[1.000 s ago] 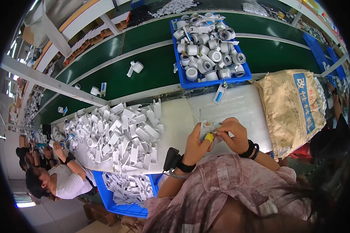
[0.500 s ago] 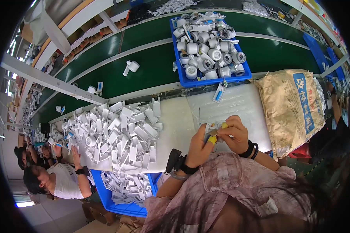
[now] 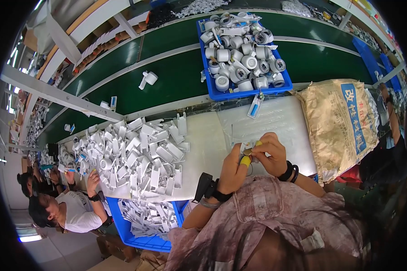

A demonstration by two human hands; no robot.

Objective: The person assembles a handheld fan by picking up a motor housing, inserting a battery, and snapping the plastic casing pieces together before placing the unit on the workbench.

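Above the near edge of the work surface, my left hand [image 3: 232,174] and my right hand [image 3: 272,154] meet, fingers closed around a small part [image 3: 247,152]. It looks white and brownish; its kind is too small to make out. Yellow coverings show on a left thumb and a right fingertip. A thin dark wire or cord loops just below the fingers. Beyond my left hand, a thin upright rod [image 3: 232,130] stands out against the pale sheet. A white and blue piece [image 3: 255,106] lies past my hands, by the blue crate [image 3: 246,95].
White plastic housings [image 3: 138,153] are heaped to my left, above a blue bin [image 3: 122,226] of similar parts. Round white assemblies fill the crate. A brown paper sack [image 3: 334,131] stands right. Behind runs a green conveyor [image 3: 176,77] carrying a white part [image 3: 148,79]. Co-workers sit at left.
The white part on the conveyor has shifted slightly left. My fingers have turned a little around the small part. The co-worker at left has lowered a hand toward the heap.
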